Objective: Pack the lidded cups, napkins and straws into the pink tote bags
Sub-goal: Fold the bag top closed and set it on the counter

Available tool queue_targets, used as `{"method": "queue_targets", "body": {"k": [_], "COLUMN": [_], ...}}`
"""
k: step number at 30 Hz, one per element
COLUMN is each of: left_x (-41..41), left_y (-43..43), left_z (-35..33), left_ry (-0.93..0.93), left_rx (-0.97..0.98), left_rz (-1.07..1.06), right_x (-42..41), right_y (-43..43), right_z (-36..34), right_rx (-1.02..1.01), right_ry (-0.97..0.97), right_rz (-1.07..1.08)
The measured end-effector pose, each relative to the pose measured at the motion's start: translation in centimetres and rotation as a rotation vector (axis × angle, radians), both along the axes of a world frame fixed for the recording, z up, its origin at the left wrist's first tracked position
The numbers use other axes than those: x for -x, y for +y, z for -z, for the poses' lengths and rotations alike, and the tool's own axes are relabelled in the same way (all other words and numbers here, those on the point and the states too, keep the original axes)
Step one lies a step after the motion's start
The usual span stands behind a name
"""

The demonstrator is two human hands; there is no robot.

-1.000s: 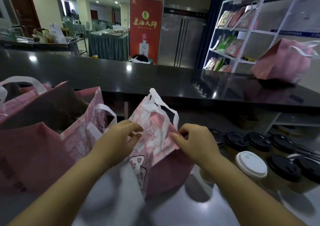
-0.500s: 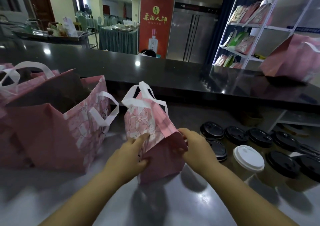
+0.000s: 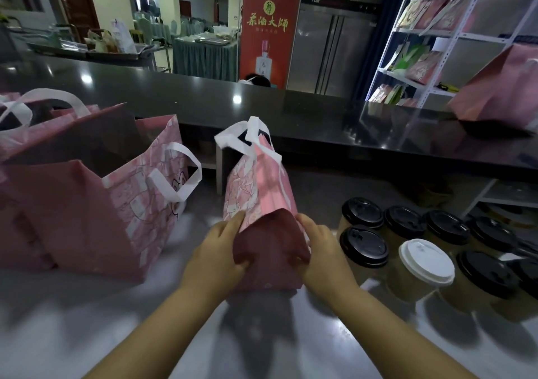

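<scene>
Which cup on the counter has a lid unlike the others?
The white-lidded cup, in the near row; the other cups all have black lids.

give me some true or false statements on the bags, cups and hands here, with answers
1. The left hand and right hand both hold the small pink tote bag. True.
2. The cups stand to the right of that bag. True.
3. Every cup has a black lid. False: one has a white lid.
4. The bag on the left lies folded flat. False: the larger pink tote bag stands open.
</scene>
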State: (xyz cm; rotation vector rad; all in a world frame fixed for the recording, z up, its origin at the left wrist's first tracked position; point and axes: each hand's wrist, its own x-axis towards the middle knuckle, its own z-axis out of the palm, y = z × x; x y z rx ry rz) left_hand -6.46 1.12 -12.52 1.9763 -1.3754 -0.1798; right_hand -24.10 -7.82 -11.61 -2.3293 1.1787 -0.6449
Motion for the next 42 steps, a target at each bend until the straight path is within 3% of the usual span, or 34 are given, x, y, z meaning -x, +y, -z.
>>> {"method": "queue_targets", "body": {"k": [5,10,22,27,34,42], "left_x": [0.6,1.2,1.8,1.9,1.2,0.7], "left_y": [-0.3,-0.7,-1.4,-1.5,-1.8,-0.4], "left_z": [0.1,-0.3,-1.4,-1.8,-1.5,-0.5], "left_ry": [-0.07,-0.016,-0.143,-0.119,-0.155,-0.073], "left_rx": [0.005,0.086,0.142,0.179,0.185,0.133], "left_rz": [-0.06,-0.087,-0.148,-0.161,-0.15,0.01], "right_x": [-0.8,-1.9,-2.2,-2.4,-1.1,0.9], "right_y": [0.4,0.8,0.2,0.3,0.7,1.3], "right_z": [0.6,0.4,-0.8,-1.3,-1.5,-1.5], "right_rx": [0.054,0.172,0.149,0.182,0.061,-0.126], "right_ry": [-0.036,-0.023,-0.041,-0.082,-0.208,-0.184], "right_rz": [0.018,0.12,0.242,0.195,0.029,-0.045]}}
